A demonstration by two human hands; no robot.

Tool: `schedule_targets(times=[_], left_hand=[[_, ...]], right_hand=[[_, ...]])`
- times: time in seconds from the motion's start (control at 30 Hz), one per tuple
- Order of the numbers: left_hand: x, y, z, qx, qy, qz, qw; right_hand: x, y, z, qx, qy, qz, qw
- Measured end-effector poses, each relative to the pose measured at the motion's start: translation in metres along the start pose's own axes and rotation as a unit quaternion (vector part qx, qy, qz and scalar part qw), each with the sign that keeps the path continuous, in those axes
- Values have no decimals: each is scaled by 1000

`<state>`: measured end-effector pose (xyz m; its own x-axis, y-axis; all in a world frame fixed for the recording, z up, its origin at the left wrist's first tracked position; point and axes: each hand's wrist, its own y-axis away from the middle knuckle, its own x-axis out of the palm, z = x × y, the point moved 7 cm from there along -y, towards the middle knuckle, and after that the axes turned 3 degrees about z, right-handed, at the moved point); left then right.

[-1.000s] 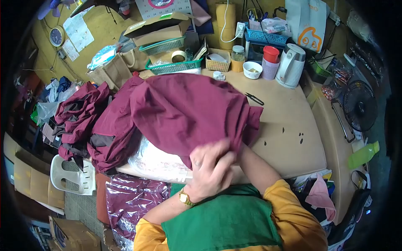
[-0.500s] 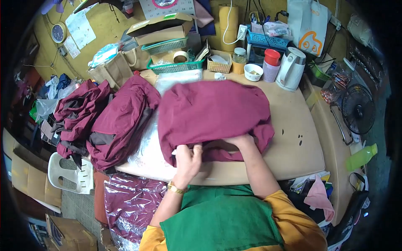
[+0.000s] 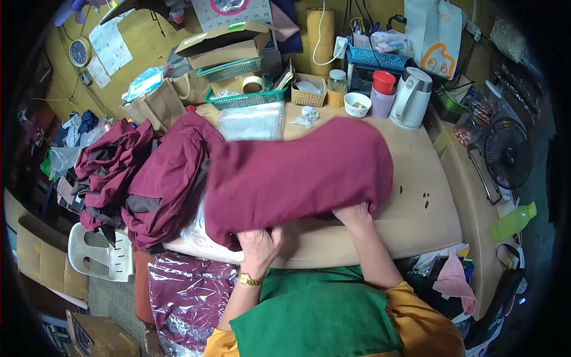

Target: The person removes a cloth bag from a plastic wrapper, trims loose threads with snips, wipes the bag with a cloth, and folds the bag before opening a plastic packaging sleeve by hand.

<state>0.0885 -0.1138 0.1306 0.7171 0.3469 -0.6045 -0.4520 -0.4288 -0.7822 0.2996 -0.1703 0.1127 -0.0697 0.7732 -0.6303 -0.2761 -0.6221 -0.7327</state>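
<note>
A maroon cloth garment [image 3: 303, 172] is raised in front of me over the padded beige table [image 3: 416, 220], its folds blurred by motion. At its lower left edge my left hand [image 3: 257, 245], with a gold watch on the wrist, is closed on the fabric. My right hand [image 3: 355, 215] grips the lower right edge, its fingers hidden under the cloth. To the left lie more maroon garments with dark grey panels: one pile [image 3: 172, 178] close by and another [image 3: 113, 169] farther out.
Clear plastic bags [image 3: 253, 119] lie behind the garment. Along the back stand green baskets [image 3: 247, 98], a jar [image 3: 337, 89], a white bowl [image 3: 357, 105], a red-lidded cup [image 3: 383, 92] and a kettle [image 3: 411, 98]. A plastic-wrapped maroon bundle [image 3: 190, 297] sits below the table's front edge.
The garment has stretched out sideways and its opening at the front no longer shows. My left hand has come slightly toward me; a white crumpled scrap behind the garment is more exposed.
</note>
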Motion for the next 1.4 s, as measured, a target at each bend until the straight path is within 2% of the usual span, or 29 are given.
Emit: schedule_targets(times=[0.03,0.07,0.1,0.17,0.2,0.23,0.27,0.33,0.37,0.43,0.47,0.53,0.57,0.6,0.63,0.67,0.73,0.77,0.8,0.83,0.9,0.93,0.97,1.1,1.2,1.3,1.33,1.37,1.4], left_hand=[[4,-4,10,-5,2,5,1000],[39,6,37,-115,56,246,961],[65,34,49,-215,105,465,852],[35,7,34,-241,114,332,905],[20,-12,22,-133,138,151,970],[17,-4,19,-110,136,152,973],[14,4,15,-86,134,152,975],[28,25,12,-112,105,247,957],[42,28,15,-123,74,322,936],[51,29,13,-119,76,328,934],[51,27,12,-121,78,306,941],[45,15,-1,-67,133,180,972],[53,18,-2,-64,137,181,972],[75,26,-4,-63,130,267,953],[96,37,-6,-61,122,351,927],[84,24,-10,-19,136,234,962],[79,20,9,-67,99,302,946],[74,20,21,-109,92,332,932],[61,13,29,-162,151,264,939],[62,16,26,-162,153,268,937],[57,17,13,-149,188,206,949],[74,19,-4,-108,168,363,910],[79,17,-22,-88,236,412,875],[126,14,-18,-17,248,402,881],[140,3,-9,-11,218,381,899],[144,-3,0,-19,202,376,904],[144,-5,3,-25,197,375,906],[145,-8,5,-28,193,372,907],[146,-10,6,-32,191,368,909]], right_hand=[[-4,5,10,-51,79,-11,996],[33,5,-11,38,17,262,964],[61,20,-25,121,-47,509,851],[44,15,-19,100,-42,323,940],[20,4,-9,28,10,147,989],[-8,3,8,-44,60,-26,997],[-6,5,-1,-48,60,-19,997],[43,38,-32,75,-35,333,939],[46,37,-31,74,-36,329,941],[30,27,-23,10,-63,188,980],[39,32,-25,140,-84,383,909],[30,28,6,113,-161,297,934],[27,28,25,157,-207,356,898],[31,30,43,37,-295,245,923],[40,40,58,-9,-265,303,915],[37,47,66,16,-208,388,898],[33,67,65,46,-146,465,872],[27,69,52,62,-132,367,919],[18,71,41,76,-116,266,954],[18,71,40,81,-116,268,953],[44,84,37,106,-124,481,861],[72,99,35,68,-142,442,883],[80,109,41,69,-142,442,883],[71,124,97,-51,-199,541,816],[49,130,123,-179,-128,564,796],[37,123,118,-242,-171,510,808],[41,117,108,-193,-271,547,768],[44,102,93,-28,-460,550,696],[47,97,79,19,-352,505,787]])
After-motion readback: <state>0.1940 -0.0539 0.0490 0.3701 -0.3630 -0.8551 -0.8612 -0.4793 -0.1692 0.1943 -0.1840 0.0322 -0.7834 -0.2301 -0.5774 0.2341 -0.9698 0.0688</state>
